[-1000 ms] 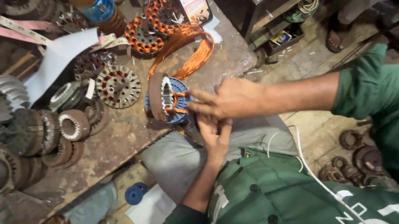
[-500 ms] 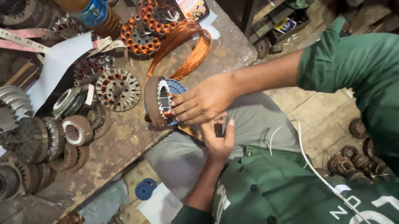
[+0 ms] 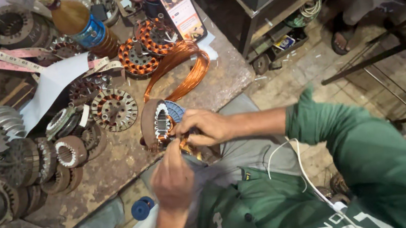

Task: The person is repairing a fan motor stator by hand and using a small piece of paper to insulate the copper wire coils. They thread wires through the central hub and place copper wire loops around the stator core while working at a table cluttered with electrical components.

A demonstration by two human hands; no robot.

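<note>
A round motor stator (image 3: 156, 124) with blue insulation and copper windings stands on edge at the workbench's near edge. My right hand (image 3: 204, 126) reaches in from the right in a green sleeve, its fingers closed on the stator's right side. Just below it, my left hand (image 3: 172, 178) pinches a strand of copper wire (image 3: 184, 143) that leads up to the stator. A loose loop of copper wire (image 3: 183, 66) lies on the bench behind the stator. Both hands' fingertips hide where the wire enters the slots.
On the worn bench (image 3: 117, 158) lie a bare stator core (image 3: 114, 109), two wound stators (image 3: 137, 58), a bottle of amber liquid (image 3: 75, 19), a phone (image 3: 182, 10), a tape measure (image 3: 6, 57), white paper (image 3: 51, 82) and several rotors. A blue spool (image 3: 142, 208) lies below. Another person's sandalled foot (image 3: 341, 41) is at the upper right.
My left hand has dropped lower, away from the right hand, drawing the wire down. My right hand stays at the stator. The view has shifted slightly.
</note>
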